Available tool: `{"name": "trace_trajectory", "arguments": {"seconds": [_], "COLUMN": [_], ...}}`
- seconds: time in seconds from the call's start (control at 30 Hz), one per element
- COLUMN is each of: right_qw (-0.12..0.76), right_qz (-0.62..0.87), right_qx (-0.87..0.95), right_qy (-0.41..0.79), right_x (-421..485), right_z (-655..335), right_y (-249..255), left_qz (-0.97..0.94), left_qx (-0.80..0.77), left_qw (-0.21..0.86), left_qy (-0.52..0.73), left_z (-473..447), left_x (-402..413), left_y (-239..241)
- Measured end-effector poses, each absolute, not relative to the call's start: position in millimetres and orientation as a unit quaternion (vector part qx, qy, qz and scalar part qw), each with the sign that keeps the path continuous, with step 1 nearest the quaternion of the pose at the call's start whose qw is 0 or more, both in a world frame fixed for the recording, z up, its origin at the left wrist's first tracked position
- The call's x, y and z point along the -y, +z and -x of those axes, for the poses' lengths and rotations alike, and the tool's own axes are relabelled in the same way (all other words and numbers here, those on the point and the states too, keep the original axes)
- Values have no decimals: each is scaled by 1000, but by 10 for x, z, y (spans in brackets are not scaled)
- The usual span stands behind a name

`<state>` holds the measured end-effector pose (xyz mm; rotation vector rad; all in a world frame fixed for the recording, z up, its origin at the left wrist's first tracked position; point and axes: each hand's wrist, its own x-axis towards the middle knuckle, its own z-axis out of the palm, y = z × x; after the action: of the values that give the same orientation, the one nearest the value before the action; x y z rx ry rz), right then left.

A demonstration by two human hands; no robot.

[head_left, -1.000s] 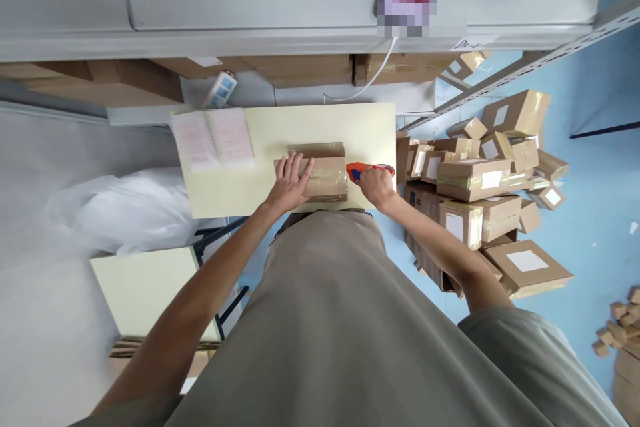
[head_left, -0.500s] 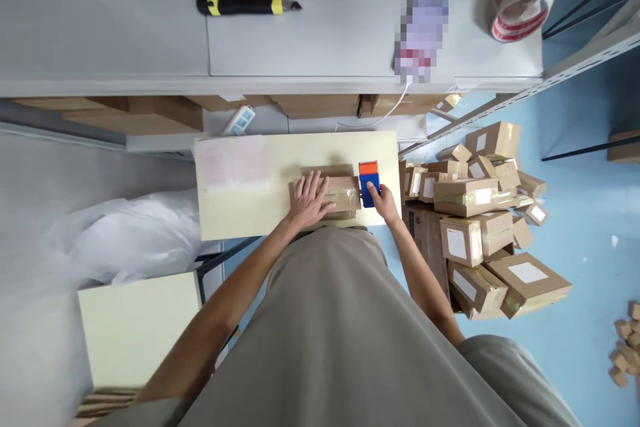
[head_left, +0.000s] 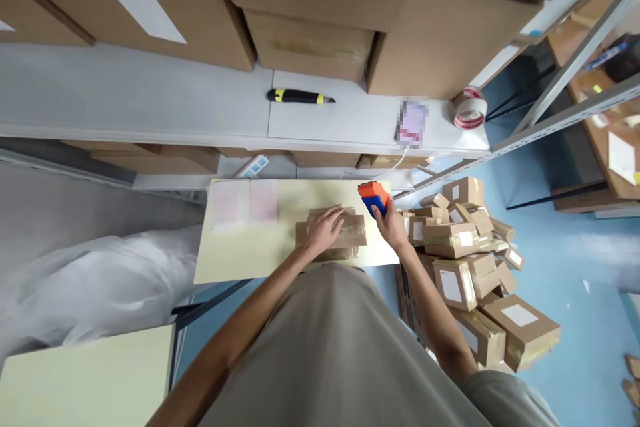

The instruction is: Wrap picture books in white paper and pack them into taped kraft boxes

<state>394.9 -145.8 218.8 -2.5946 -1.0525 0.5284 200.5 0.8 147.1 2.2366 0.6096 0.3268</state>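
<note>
My left hand [head_left: 325, 228] lies flat with fingers apart on a taped brown cardboard parcel [head_left: 350, 235] that rests on a pale yellow table [head_left: 240, 254]. My right hand [head_left: 393, 226] is closed on the handle of an orange and blue tape dispenser [head_left: 374, 197], held just above the parcel's right end near the table's far right corner. Pale paper sheets [head_left: 245, 204] lie at the table's far left.
A grey shelf [head_left: 150, 107] behind the table carries a black and yellow utility knife [head_left: 299, 96], a tape roll [head_left: 469, 109] and large cartons [head_left: 310, 20]. Several taped parcels [head_left: 465, 247] are heaped on the blue floor at right. White plastic sheeting [head_left: 90, 280] lies left; a second table [head_left: 85, 380] is lower left.
The view has tilted upward, bringing more of the shelf and cartons into sight. My right hand has lifted the tape dispenser up and away from the parcel's right end. My left hand stays on the parcel.
</note>
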Motion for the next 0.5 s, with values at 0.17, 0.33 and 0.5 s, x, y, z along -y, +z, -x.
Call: {"name": "trace_trajectory", "arguments": {"seconds": [0.17,0.33,0.5], "right_qw": [170,138,82], "right_qz": [853,807,809], "right_qx": [490,573,582], "right_qy": [54,-30,-11], "right_x": [789,-10,-410], "right_z": [-4081,-4316,-4427], "right_y": [3002,3402,3321], "left_qz": [-842,-834,-843], "left_qx": [-176,-166,-193], "left_qw": [351,306,316], "left_qy": [369,428,389], "left_z": [-2423,-2748,-2673], "left_x": [-345,-725,-842], "left_y": [2409,2907,2827]}}
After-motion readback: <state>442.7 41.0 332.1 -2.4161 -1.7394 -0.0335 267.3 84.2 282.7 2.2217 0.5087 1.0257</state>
